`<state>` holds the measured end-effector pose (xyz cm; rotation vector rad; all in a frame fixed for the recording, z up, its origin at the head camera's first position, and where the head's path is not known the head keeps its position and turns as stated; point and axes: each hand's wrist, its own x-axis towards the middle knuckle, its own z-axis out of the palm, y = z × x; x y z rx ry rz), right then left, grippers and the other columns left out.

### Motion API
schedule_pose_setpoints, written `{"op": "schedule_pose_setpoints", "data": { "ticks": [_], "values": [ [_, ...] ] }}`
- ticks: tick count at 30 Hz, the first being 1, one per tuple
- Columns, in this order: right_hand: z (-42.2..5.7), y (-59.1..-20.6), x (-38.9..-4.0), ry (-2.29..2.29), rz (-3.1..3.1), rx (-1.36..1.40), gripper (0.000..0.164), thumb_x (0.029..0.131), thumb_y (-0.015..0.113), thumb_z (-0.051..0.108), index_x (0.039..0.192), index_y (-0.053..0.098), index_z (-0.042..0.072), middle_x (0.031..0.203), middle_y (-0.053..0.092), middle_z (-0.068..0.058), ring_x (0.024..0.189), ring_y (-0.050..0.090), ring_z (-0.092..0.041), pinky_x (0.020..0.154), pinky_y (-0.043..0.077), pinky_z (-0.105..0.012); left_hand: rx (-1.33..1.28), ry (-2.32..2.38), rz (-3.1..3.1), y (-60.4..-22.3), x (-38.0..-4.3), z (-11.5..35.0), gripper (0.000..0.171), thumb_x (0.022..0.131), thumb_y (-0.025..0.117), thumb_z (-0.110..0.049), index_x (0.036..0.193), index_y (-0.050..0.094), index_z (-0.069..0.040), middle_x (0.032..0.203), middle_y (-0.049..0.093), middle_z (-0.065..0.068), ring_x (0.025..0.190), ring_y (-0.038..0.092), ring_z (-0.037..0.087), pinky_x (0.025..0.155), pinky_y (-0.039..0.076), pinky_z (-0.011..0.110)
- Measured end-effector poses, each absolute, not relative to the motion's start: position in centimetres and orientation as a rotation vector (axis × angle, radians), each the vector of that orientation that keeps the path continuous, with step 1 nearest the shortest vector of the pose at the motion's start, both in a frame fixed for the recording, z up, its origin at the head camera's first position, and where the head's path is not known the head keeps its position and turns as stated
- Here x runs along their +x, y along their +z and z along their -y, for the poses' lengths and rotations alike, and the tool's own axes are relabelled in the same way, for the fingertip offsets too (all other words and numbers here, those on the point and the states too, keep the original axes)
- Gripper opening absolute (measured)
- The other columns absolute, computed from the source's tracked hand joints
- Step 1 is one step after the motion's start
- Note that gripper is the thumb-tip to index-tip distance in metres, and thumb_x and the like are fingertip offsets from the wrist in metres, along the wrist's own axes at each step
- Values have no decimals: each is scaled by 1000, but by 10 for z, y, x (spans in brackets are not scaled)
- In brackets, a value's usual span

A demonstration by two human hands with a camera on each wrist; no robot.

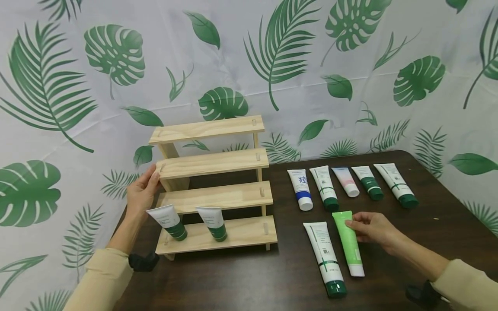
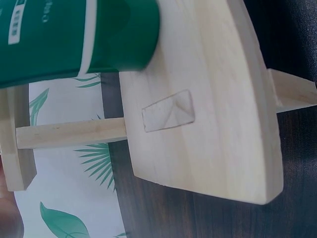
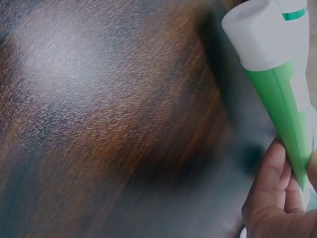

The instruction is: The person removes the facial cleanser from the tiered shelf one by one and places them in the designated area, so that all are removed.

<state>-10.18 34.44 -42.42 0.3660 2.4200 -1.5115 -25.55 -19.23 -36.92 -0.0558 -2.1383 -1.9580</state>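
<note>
In the head view my right hand [image 1: 375, 229] pinches a bright green squeeze tube [image 1: 349, 244] near its flat top end. The tube's white cap points down toward me; in the right wrist view the green tube [image 3: 280, 99] is angled above the dark tabletop. On the left, my left hand [image 1: 142, 192] holds the left edge of a stepped wooden shelf [image 1: 214, 164] at its second tier from the top. On the lowest tier, two white-and-green tubes [image 1: 168, 222] [image 1: 212, 223] stand on their caps. Only a bit of the left hand [image 2: 10, 213] shows in the left wrist view.
A long white tube with a dark green cap [image 1: 324, 259] lies left of the green one. Behind them several tubes lie in a row, among them a blue-banded one [image 1: 301, 189] and a pink-and-white one [image 1: 346, 181]. A leaf-patterned cloth [image 1: 233, 56] hangs behind the table.
</note>
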Motion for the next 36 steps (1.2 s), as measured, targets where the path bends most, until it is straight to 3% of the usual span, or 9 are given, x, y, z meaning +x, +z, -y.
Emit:
{"op": "schedule_pose_setpoints", "data": {
  "ticks": [9,20,27,36],
  "values": [
    [-345,-432,-105,-1450,-2406,385,48,90,63,29,112,52,-12,88,56,-5,76,56,-12,66,56,-28,-40,-1964,2153,-369,-257,193,47,96,52,-15,139,40,0,142,41,19,85,58,-15,84,46,10],
    [-345,-438,-107,-1413,-2425,397,44,90,64,27,109,54,-11,87,56,-6,73,57,-13,62,56,-28,-29,-1963,2155,-369,-256,194,49,95,54,-18,139,40,0,144,38,18,99,59,-7,84,46,9],
    [-345,-439,-107,-1396,-2428,402,40,90,64,26,106,55,-10,84,57,-4,69,57,-12,60,56,-27,-37,-1950,2155,-369,-257,193,48,95,53,-16,139,41,0,142,42,19,92,59,-12,85,46,11],
    [-346,-439,-107,-1384,-2430,411,43,88,66,26,107,54,-10,80,56,-4,67,56,-13,59,56,-28,-25,-1945,2182,-369,-257,194,50,95,53,-19,140,40,-1,143,39,19,99,59,-7,84,46,9]
  ]
}}
